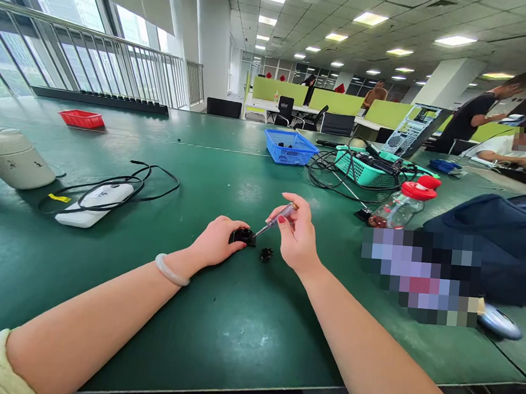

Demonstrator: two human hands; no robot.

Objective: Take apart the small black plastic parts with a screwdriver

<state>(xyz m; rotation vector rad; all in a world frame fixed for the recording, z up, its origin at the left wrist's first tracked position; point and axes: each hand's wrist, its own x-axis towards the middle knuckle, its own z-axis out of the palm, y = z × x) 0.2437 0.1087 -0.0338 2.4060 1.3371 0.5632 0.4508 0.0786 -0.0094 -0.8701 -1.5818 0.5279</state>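
Observation:
My left hand [217,240] grips a small black plastic part [244,237] against the green tabletop, thumb in front and fingers behind. A slim screwdriver [276,218] with a translucent handle is pinched in my right hand [297,233]. It slants down to the left, and its tip meets the right side of the black part; whether it sits in a screw is too small to tell. Just below the tip lies a second small black piece [266,255], touched by neither hand.
A white power bank-like box with a black cable [103,199] and a beige jug [15,156] stand left. Farther back are a red tray [81,119], a blue basket [290,148] and a cable-filled green basket [360,170]. A red-lidded jar [401,205] and dark bag [491,245] sit right.

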